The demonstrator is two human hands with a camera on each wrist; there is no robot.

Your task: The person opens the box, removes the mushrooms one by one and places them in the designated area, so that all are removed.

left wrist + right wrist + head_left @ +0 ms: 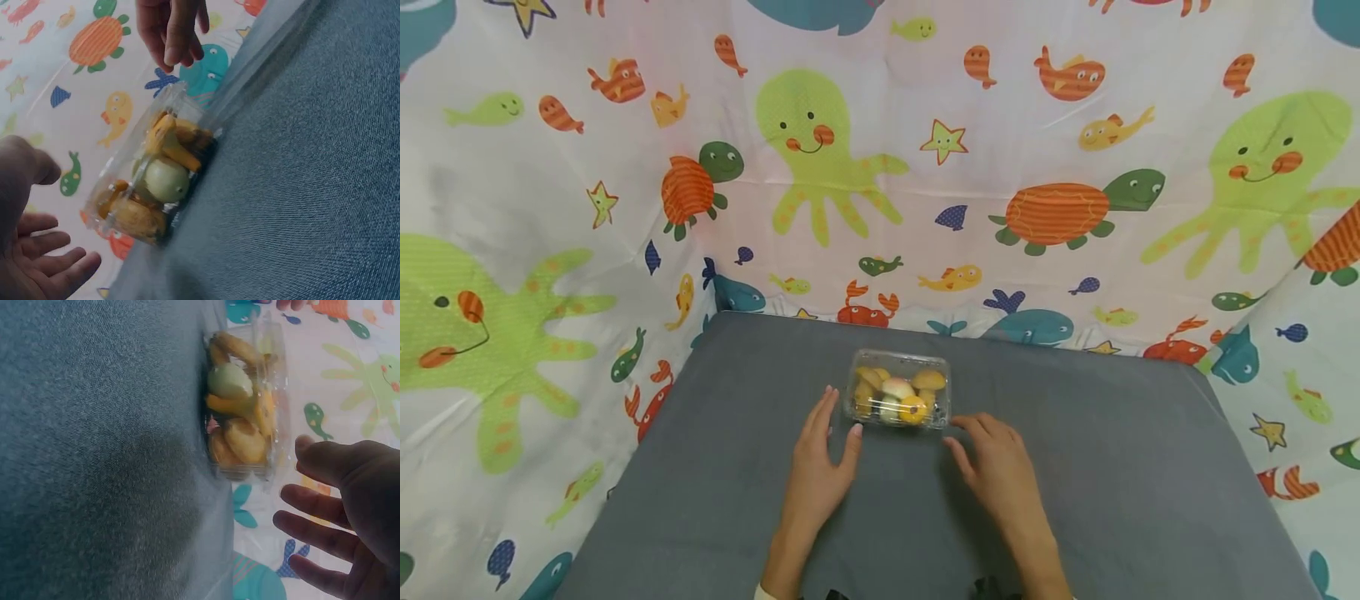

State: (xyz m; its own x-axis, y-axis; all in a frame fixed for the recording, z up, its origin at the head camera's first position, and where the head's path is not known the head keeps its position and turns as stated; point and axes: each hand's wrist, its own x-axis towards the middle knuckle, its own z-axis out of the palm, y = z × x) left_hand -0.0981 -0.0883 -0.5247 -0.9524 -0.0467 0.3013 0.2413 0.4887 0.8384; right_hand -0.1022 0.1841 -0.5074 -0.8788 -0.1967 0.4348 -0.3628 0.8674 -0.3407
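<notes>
Grey cloth (pixel 1120 467) bears the clear box (pixel 917 362) of mushroom-like pieces (pixel 896 388), just ahead of the left hand (pixel 822 467) and right hand (pixel 1002 468), whose parted fingers grip nothing. The step seems a reach or release; lifting would call for fingers closed on both ends. No label or writing is readable.

You're looking at plain grey cloth (pixel 1112 467) here, and the see-through box (pixel 902 357) is flashing mustard-yellow mushroom-shaped pieces (pixel 929 380) and a pale-green one (pixel 167 179)! Your white curtain (pixel 910 83) is bursting with lime octopuses (pixel 808 108) wearing orange cheeks (pixel 823 135), green turtles (pixel 1133 191) sporting orange-striped shells (pixel 1056 214), teal whales (pixel 1033 327), orange-red crabs (pixel 864 316) and dotted navy fish (pixel 1292 332)!
</notes>
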